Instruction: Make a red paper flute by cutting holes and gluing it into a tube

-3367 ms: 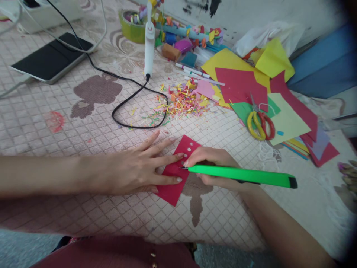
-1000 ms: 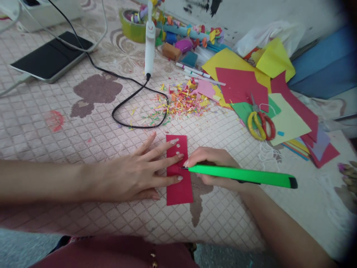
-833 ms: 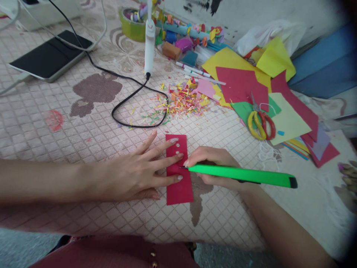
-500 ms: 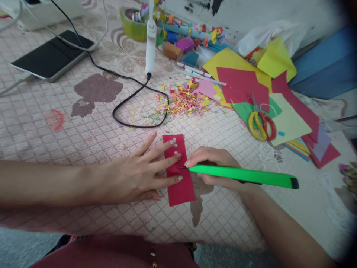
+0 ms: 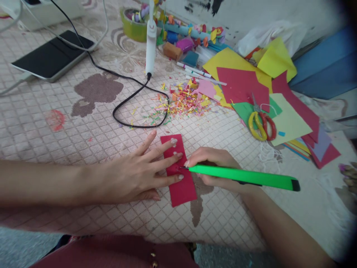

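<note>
Strip of red paper lies on bench, left hand spread flat across it, right hand gripping green utility knife, blade at mid-strip; far-end holes present, near end uncut, judged roughly half done.

Left hand covers part of the red strip; green cutter hides some of right hand. Blade depth (tip's tiny) unreadable. White box cropped top left, brownish bundle blurred.
</note>
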The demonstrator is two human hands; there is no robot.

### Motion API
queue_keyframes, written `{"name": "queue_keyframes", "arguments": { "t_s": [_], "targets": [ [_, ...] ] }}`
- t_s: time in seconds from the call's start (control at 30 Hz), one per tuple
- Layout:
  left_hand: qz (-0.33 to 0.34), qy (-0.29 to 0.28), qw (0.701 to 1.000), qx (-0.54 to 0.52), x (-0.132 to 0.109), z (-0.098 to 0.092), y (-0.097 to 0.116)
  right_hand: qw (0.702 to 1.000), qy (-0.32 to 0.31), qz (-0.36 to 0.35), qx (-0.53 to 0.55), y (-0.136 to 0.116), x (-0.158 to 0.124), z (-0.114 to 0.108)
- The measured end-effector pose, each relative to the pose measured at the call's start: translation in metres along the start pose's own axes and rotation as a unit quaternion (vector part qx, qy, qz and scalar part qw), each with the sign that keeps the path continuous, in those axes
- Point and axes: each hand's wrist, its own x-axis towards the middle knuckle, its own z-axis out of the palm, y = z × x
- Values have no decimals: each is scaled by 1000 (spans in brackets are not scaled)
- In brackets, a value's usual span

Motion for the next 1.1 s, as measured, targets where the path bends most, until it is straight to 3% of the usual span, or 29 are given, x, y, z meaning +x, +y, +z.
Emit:
{"name": "queue_keyframes", "arguments": {
  "t_s": [0.57, 1.1],
  "targets": [
    [6, 17, 1000, 22, -5, 6, 0, 999, 17, -5, -27, 0, -3, 3],
    [10, -6, 1000, 15, -6, 3, 3, 999, 31, 2, -36, -2, -4, 5]
  ]
}}
